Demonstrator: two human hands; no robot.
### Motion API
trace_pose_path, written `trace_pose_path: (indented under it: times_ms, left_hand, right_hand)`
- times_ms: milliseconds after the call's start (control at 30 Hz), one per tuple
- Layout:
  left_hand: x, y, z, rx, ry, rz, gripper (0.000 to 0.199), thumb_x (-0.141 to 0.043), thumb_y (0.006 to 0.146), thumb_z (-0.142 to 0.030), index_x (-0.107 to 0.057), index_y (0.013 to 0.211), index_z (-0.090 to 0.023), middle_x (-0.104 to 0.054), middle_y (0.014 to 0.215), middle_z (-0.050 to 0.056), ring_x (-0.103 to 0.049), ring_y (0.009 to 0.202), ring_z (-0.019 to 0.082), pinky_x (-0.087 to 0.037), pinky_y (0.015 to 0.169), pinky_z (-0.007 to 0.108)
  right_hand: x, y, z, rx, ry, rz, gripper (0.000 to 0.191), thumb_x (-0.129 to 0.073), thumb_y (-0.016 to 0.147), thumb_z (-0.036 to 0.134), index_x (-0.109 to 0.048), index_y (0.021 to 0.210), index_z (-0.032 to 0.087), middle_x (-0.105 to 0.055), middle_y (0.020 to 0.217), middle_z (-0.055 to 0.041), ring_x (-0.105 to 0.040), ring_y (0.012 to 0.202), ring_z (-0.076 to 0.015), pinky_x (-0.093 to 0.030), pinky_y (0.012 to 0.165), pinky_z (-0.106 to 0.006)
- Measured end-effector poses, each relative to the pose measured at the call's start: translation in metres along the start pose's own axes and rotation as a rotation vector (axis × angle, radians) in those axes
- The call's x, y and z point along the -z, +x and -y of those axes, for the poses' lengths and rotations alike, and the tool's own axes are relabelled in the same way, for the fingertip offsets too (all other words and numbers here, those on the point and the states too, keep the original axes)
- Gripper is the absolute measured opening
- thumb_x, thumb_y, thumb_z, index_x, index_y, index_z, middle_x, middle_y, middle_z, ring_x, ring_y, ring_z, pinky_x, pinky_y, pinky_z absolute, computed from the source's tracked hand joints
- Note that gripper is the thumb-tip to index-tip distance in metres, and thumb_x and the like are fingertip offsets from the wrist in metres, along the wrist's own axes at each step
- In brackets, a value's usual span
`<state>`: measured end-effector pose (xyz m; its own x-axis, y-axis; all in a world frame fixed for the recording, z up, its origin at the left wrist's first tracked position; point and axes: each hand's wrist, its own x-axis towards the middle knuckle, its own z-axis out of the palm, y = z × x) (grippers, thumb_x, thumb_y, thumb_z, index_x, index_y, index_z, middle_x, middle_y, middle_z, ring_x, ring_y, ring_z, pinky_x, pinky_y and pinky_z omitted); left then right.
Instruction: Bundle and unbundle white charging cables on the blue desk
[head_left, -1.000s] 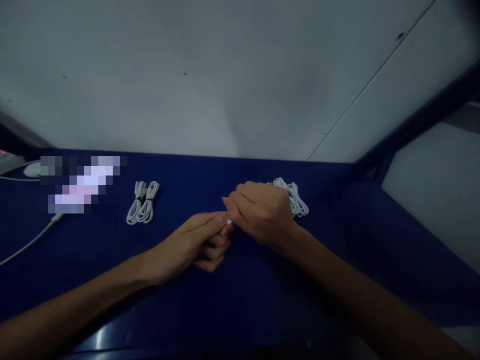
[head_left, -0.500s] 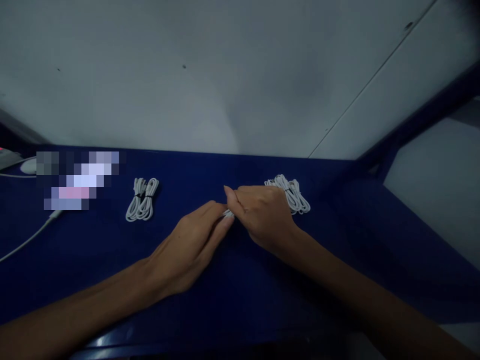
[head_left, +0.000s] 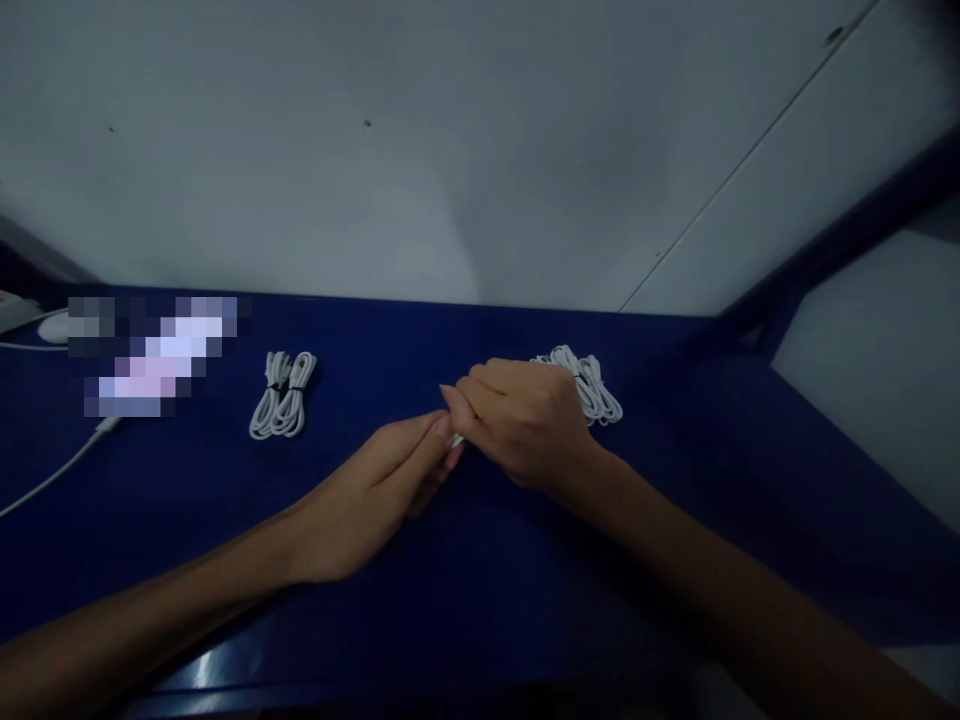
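A white cable (head_left: pixel 458 440) shows only as a small bit between my two hands, above the blue table; most of it is hidden by fingers. My left hand (head_left: pixel 390 470) pinches it from the left, thumb on top. From the right, my right hand (head_left: pixel 517 415) is closed around the same cable, its thumb pointing left and its fingers curled. Just behind my right hand lies a pile of coiled white cables (head_left: pixel 592 390), partly covered by that hand. To the left, two coiled white cables (head_left: pixel 285 397) lie side by side, each tied with a black band.
A blurred-out bright device (head_left: pixel 161 360) lies at the left with a white cord (head_left: pixel 56 485) running from it. Behind it is a white rounded object (head_left: pixel 56 327). The blue table (head_left: pixel 390 340) meets a grey-white wall (head_left: pixel 300 200), and a slanted blue frame bar (head_left: pixel 847 235) stands at the right.
My left hand has rolled so its thumb now lies on top, and less of the cable shows. My right hand has shifted slightly. The other cables have stayed put.
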<state>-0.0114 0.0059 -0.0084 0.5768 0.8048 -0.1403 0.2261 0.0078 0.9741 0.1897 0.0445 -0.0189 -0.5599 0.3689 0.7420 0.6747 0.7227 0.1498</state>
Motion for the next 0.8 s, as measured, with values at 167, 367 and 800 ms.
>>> trace_pose_path:
  times_ms: [167, 367, 800]
  left_hand:
    - [-0.005, 0.002, 0.0, -0.155, 0.316, -0.096, 0.04, -0.035, 0.119, -0.047, -0.059, 0.1, -0.021, -0.057, 0.083, -0.002, -0.051, 0.069, 0.014, -0.043, 0.065, 0.032]
    - [-0.01, 0.006, 0.008, -0.219, 0.618, -0.238, 0.029, -0.034, 0.119, -0.039, -0.05, 0.101, -0.022, -0.057, 0.087, -0.002, -0.052, 0.065, 0.015, -0.04, 0.06, 0.033]
    - [0.001, 0.002, -0.001, -0.128, 0.249, -0.122, 0.037, -0.038, 0.118, -0.047, -0.056, 0.098, -0.021, -0.053, 0.081, -0.003, -0.046, 0.067, 0.014, -0.041, 0.063, 0.03]
  right_hand:
    - [-0.001, -0.004, -0.001, -0.12, 0.031, 0.06, 0.058, -0.046, 0.117, 0.024, -0.062, 0.061, 0.017, -0.054, 0.055, 0.0015, -0.042, 0.05, -0.0109, -0.028, 0.053, -0.031]
    - [0.003, -0.001, 0.004, -0.32, 0.163, 0.186, 0.06, -0.047, 0.117, 0.028, -0.056, 0.059, 0.018, -0.049, 0.053, 0.0035, -0.039, 0.048, -0.0092, -0.028, 0.053, -0.029]
    - [-0.001, 0.0, 0.003, -0.07, 0.041, -0.008, 0.047, -0.056, 0.114, 0.025, -0.067, 0.069, 0.016, -0.06, 0.065, 0.0002, -0.046, 0.056, -0.0108, -0.032, 0.053, -0.029]
